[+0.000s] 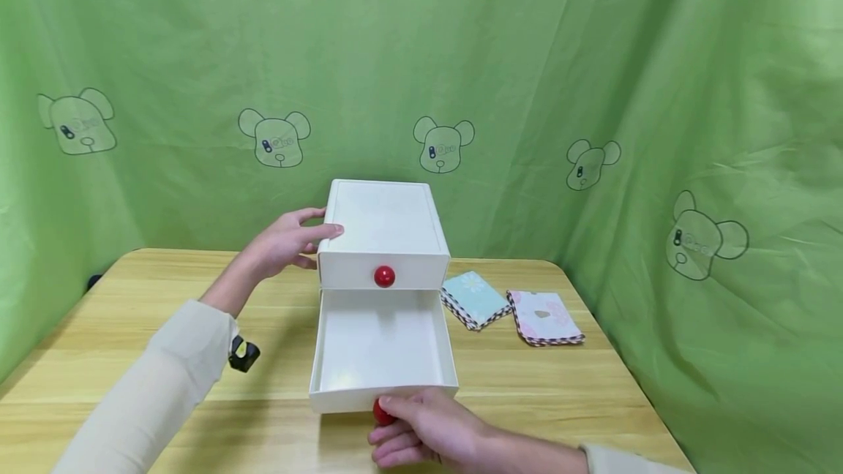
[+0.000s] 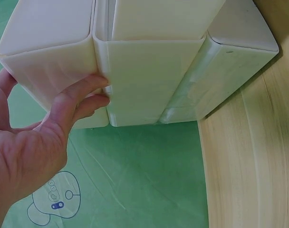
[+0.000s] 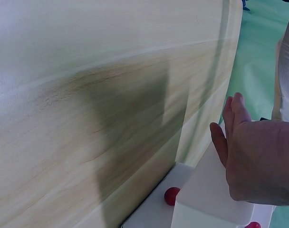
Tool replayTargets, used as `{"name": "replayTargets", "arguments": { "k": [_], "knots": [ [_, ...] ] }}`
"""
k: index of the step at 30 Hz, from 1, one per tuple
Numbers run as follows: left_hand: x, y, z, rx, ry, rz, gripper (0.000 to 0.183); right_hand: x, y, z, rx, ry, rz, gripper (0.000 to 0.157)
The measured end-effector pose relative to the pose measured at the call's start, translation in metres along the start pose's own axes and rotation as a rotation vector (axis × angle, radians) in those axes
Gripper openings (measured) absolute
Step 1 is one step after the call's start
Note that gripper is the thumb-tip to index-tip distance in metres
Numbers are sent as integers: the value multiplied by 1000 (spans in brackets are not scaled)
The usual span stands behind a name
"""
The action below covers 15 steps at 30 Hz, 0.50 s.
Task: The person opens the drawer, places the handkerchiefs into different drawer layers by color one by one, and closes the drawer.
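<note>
A white drawer cabinet (image 1: 385, 214) stands upright on the table. Its upper drawer, with a red knob (image 1: 385, 276), is closed. Below that, a white drawer (image 1: 345, 402) is pulled well out, and its inside is bare. My right hand (image 1: 431, 423) holds this drawer's red knob (image 1: 383, 412), thumb on top and fingers underneath. My left hand (image 1: 286, 243) rests against the cabinet's left side, its thumb over the top edge. In the left wrist view, fingertips touch the cabinet's side wall (image 2: 139, 80). Another red knob (image 3: 172, 196) shows beneath the pulled-out drawer in the right wrist view.
To the cabinet's right lie a folded light-blue cloth (image 1: 476, 298) and a folded white-and-pink cloth (image 1: 545, 317), both with checked edges. The wooden table (image 1: 276, 415) bears everything. A green curtain (image 1: 500, 189) with bear drawings hangs behind and at the sides.
</note>
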<state>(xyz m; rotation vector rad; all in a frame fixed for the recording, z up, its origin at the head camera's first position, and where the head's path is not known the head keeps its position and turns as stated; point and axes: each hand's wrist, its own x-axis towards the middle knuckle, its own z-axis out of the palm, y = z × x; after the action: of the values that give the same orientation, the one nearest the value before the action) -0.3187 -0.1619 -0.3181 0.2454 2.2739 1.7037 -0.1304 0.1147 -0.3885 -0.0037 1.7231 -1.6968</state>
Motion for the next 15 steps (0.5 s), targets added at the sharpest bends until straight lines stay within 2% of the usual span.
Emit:
{"name": "replayTargets", "arguments": {
  "k": [10,15],
  "knots": [
    [-1,0,0,6,3,-1,92,0,-1,-2,-19,-18,11,42],
    [-1,1,0,4,-3,1,93,-2,-4,-9,-141,-82,5,46]
  ]
}}
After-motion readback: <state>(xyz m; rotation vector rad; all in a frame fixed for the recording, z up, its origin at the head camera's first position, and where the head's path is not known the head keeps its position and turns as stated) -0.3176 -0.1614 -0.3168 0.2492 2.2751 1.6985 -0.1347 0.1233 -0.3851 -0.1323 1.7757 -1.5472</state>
